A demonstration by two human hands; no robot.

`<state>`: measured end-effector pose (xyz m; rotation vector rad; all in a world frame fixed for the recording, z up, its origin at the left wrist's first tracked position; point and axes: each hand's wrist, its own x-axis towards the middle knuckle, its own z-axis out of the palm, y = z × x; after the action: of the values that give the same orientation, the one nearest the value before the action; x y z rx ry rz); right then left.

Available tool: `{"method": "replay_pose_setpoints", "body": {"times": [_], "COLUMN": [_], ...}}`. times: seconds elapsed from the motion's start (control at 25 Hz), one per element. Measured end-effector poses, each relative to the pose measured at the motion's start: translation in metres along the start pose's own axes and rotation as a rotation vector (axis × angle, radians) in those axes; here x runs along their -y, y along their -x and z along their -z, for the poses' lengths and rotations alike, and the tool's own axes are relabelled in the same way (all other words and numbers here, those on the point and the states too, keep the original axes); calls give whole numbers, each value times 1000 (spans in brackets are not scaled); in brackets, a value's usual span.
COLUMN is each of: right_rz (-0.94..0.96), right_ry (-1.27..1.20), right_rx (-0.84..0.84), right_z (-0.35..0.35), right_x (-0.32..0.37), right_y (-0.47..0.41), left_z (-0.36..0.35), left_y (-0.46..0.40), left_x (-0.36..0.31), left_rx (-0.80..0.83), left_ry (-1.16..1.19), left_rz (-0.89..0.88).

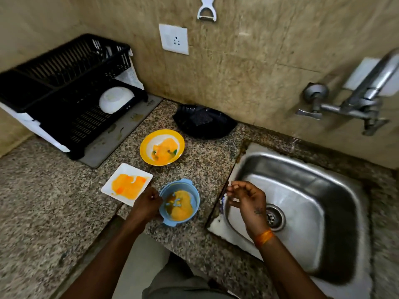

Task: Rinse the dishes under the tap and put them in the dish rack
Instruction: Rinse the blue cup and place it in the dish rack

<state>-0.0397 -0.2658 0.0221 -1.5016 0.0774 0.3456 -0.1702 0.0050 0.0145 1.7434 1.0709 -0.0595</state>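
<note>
Three dishes smeared with orange food stand on the granite counter: a blue bowl (179, 202) nearest me, a white square plate (127, 186) to its left and a yellow-rimmed bowl (162, 147) behind. My left hand (148, 205) grips the blue bowl's left rim. My right hand (246, 201) hovers over the left edge of the steel sink (302, 190), fingers loosely curled, holding nothing. The tap (367, 91) juts from the wall at right; no water runs. The black dish rack (64, 89) at the back left holds an upturned white bowl (116, 99).
A black plastic tray (204, 121) lies against the wall behind the yellow bowl. A grey mat (121, 134) sits under the rack. A wall socket (173, 39) and a hanging peeler (206, 9) are on the tiled wall.
</note>
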Motion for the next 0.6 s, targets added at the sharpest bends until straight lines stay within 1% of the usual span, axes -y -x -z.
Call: {"method": "replay_pose_setpoints", "body": {"times": [0.08,0.2,0.24,0.32,0.44,0.6], "right_rz": [-9,-31,-44,-65,-75,-86], "right_ry": [4,10,11,7,14,3], "right_rx": [-28,-78,-89,-94,-93,-88], "right_z": [11,26,30,34,36,33], "right_x": [1,1,1,0,-2,-1], "right_y": [1,3,3,3,5,1], "left_z": [-5,-18,-21,-26,-26,-26], "left_y": [-1,-3,-3,-3,-4,0], "left_x": [-5,-20,-25,-28,-22,-22], "left_rx": [2,-26,-33,-18,58,148], "left_ry": [-20,-124,-151,-169,-128,44], "left_rz": [-50,-163,-170,-118,-58,-22]}}
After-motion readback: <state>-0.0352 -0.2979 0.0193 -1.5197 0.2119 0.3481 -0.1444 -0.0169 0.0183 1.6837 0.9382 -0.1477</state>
